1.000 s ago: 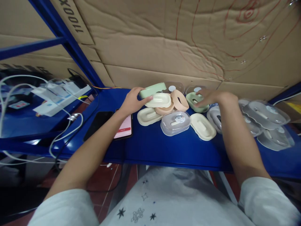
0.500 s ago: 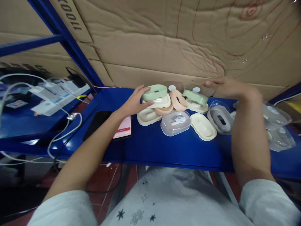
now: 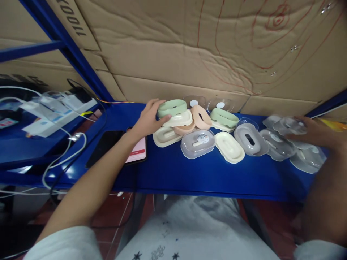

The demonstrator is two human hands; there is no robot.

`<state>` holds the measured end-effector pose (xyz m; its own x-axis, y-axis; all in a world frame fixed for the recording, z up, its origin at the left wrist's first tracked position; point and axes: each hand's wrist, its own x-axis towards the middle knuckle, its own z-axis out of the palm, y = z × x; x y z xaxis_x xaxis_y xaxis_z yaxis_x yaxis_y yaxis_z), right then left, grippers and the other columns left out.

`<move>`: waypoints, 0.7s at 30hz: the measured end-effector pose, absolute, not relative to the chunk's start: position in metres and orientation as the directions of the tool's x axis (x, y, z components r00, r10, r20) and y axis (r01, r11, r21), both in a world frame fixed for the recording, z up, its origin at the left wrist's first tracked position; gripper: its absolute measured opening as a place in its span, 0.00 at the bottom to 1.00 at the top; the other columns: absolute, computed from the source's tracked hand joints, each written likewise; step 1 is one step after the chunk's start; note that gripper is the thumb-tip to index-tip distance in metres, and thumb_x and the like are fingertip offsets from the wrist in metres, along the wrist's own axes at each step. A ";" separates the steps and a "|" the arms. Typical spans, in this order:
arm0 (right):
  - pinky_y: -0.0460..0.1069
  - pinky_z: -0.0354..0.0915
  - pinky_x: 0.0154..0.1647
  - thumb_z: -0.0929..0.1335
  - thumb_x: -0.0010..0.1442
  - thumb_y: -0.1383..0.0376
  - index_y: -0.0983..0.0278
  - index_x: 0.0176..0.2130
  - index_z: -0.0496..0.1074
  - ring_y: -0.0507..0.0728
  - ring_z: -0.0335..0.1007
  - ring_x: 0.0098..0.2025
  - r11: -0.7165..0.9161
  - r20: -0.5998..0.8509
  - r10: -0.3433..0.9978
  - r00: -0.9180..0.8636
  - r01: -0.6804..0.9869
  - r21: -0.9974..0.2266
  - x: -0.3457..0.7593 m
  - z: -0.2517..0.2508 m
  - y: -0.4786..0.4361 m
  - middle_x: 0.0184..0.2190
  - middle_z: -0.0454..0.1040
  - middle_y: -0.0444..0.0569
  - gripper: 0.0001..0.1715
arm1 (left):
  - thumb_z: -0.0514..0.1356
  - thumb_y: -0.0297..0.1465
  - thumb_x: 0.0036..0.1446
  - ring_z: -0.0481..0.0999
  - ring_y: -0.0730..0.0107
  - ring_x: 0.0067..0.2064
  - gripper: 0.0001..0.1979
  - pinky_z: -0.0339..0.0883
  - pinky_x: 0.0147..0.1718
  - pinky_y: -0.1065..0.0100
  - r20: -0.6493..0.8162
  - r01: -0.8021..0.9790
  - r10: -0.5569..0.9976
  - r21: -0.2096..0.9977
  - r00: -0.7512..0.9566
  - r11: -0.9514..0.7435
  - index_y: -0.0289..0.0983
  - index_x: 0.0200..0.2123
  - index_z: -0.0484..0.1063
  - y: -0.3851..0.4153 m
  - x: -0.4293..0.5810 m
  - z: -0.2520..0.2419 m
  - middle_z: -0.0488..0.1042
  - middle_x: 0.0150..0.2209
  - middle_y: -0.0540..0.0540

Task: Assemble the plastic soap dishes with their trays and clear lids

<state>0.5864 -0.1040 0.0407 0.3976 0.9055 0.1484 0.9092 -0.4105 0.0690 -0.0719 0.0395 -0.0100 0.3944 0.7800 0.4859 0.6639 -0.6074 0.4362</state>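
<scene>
My left hand [image 3: 150, 117] is around the left end of a green oval plastic soap dish [image 3: 173, 108], thumb in front and fingers behind. That dish rests on a cream oval tray [image 3: 180, 118], which sits on a peach piece [image 3: 185, 128] and another cream tray [image 3: 165, 136]. At the right, my right hand [image 3: 311, 131], smeared by motion, is at a pile of clear plastic lids [image 3: 290, 125]; its grip is unclear. Between the hands lie an upright peach oval [image 3: 200, 117], a second green dish [image 3: 224, 118], a lidded grey dish [image 3: 197, 142] and a loose cream tray [image 3: 230, 146].
Two clear lids with white round stickers, one a clear lid [image 3: 221, 104], lean by the cardboard wall [image 3: 173, 61]. A phone [image 3: 138, 151] lies under my left forearm beside a black device [image 3: 104, 148]. White cables and a power strip [image 3: 59, 115] occupy the left side.
My right hand has moved right and nearer, from the cardboard wall to the clear lids. My left hand stays at the green soap dish. The view has shifted slightly.
</scene>
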 end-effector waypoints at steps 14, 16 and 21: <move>0.63 0.64 0.68 0.77 0.54 0.45 0.56 0.66 0.68 0.69 0.70 0.63 0.583 0.325 0.812 -0.486 0.710 -0.395 0.280 0.108 -0.035 0.64 0.72 0.53 0.46 | 0.61 0.60 0.64 0.61 0.44 0.74 0.46 0.58 0.71 0.45 0.622 0.441 0.531 0.310 0.575 -0.842 0.43 0.74 0.54 0.008 -0.049 0.008 0.61 0.74 0.34; 0.64 0.66 0.67 0.77 0.55 0.48 0.54 0.65 0.69 0.69 0.72 0.62 0.631 0.297 0.776 -0.556 0.672 -0.388 0.246 0.101 -0.019 0.63 0.74 0.51 0.43 | 0.60 0.62 0.63 0.61 0.43 0.75 0.49 0.57 0.71 0.45 0.614 0.438 0.534 0.318 0.581 -0.841 0.42 0.76 0.49 0.006 -0.045 0.005 0.59 0.75 0.33; 0.66 0.67 0.65 0.75 0.56 0.44 0.55 0.66 0.68 0.71 0.72 0.63 0.597 0.288 0.802 -0.524 0.677 -0.430 0.240 0.077 0.004 0.65 0.74 0.52 0.44 | 0.54 0.59 0.69 0.58 0.41 0.75 0.44 0.50 0.71 0.39 0.562 0.549 0.550 0.194 0.617 -0.813 0.41 0.77 0.50 0.007 -0.044 -0.005 0.58 0.75 0.30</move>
